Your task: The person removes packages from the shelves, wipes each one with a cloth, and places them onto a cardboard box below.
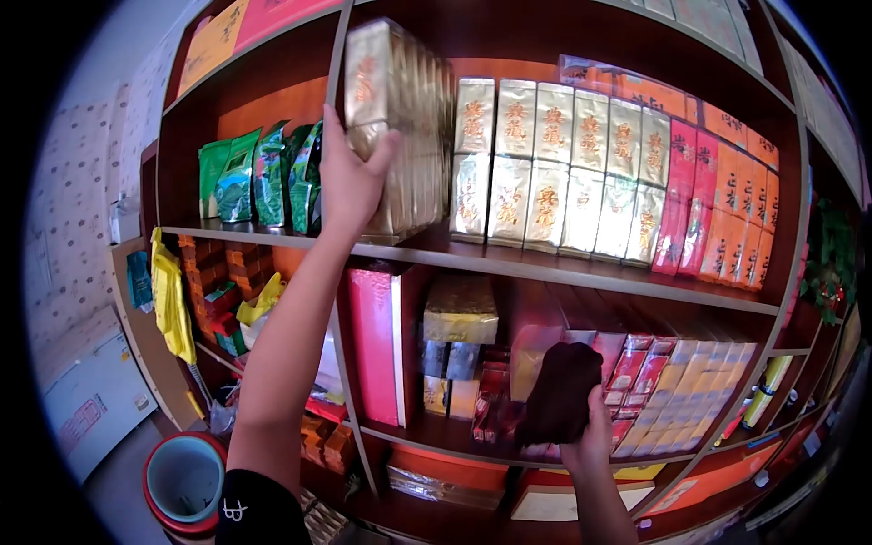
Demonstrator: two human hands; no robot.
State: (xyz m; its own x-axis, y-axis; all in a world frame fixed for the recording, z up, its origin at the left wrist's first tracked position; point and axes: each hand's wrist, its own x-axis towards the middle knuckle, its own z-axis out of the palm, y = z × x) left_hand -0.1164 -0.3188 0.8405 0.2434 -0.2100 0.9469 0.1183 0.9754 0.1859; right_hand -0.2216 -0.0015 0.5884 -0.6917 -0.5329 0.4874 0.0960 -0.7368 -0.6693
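Handling gold packs [415, 136], by the look of it | packs touching left grip [356, 182], just up-right; its closure unclear to me | right grip [592, 438] clutching dark cloth [561, 391] | calls for steady, upright support

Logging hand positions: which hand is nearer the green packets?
Left. The left hand is just to the right of the green packets; the right hand is lower and farther right.

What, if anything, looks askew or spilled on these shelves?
The green packets left of the left hand lean at uneven angles, unlike the gold packs farther right, which stand upright in tidy rows. I see no spill.
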